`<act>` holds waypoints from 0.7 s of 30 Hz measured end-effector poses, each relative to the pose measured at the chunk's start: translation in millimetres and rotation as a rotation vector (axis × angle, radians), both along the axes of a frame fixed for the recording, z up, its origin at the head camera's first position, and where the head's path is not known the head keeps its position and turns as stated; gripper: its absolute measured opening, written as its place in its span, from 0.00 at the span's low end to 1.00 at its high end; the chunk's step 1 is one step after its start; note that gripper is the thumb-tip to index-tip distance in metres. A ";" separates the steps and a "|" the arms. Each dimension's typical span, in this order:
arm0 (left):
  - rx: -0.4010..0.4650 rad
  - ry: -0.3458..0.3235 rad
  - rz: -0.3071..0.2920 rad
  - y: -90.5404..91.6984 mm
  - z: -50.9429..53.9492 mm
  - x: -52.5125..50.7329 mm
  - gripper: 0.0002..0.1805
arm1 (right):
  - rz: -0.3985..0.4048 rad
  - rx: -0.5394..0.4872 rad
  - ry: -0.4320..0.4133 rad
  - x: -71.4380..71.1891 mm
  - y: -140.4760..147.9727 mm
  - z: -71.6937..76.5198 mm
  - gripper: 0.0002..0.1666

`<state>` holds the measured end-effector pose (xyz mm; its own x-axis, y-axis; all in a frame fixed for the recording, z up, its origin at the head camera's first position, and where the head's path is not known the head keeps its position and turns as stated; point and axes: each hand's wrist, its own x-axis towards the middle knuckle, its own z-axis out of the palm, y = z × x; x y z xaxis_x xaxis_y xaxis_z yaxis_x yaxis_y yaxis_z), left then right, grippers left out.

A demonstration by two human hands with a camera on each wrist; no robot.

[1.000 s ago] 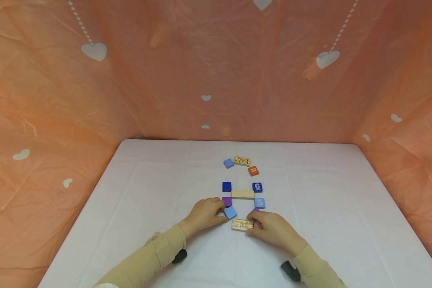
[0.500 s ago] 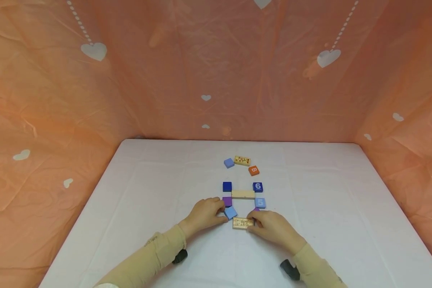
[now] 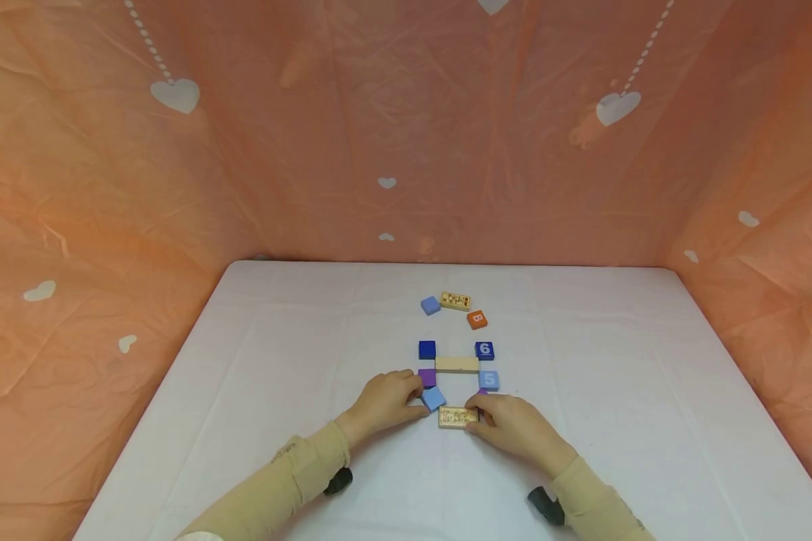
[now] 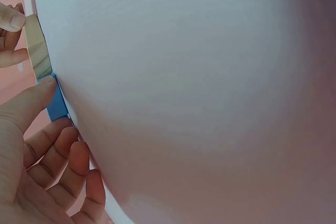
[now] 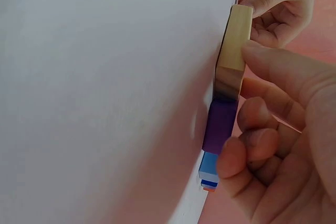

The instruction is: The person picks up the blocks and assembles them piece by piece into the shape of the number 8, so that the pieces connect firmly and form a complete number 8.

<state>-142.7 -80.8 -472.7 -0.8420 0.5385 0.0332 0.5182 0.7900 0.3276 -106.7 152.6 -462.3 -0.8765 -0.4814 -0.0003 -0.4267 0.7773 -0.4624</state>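
My left hand (image 3: 382, 398) pinches a light blue square tile (image 3: 434, 399), which lies turned at an angle. In the left wrist view, the thumb rests on one end of this blue tile (image 4: 58, 102) and the index finger touches the other. My right hand (image 3: 519, 430) holds the right end of a patterned wooden block (image 3: 455, 418) between thumb and index finger. Beside that wooden block (image 5: 234, 40), in the right wrist view, stands a purple tile (image 5: 219, 125); my hand mostly covers it in the head view. Another purple tile (image 3: 427, 378) lies by my left fingertips.
A plain wooden block (image 3: 456, 365) spans between the two tile columns. Above it sit a dark blue tile (image 3: 427, 350) and a "6" tile (image 3: 484, 350); a "5" tile (image 3: 489, 381) is at right. Farther back are a blue tile (image 3: 430, 306), another patterned block (image 3: 455, 301) and an orange tile (image 3: 477, 320).
The patterned wooden block in my right hand has slid slightly away from me and a little to the right. My left hand and the light blue tile stay in place.
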 end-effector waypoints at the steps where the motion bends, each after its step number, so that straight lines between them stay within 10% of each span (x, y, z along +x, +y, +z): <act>1: -0.002 0.000 0.001 0.1 -0.1 -0.2 0.15 | -0.002 0.001 0.002 -0.1 0.1 0.2 0.13; 21: -0.020 -0.006 0.008 0.9 0.6 0.7 0.15 | -0.037 -0.004 -0.033 -0.5 2.8 2.3 0.13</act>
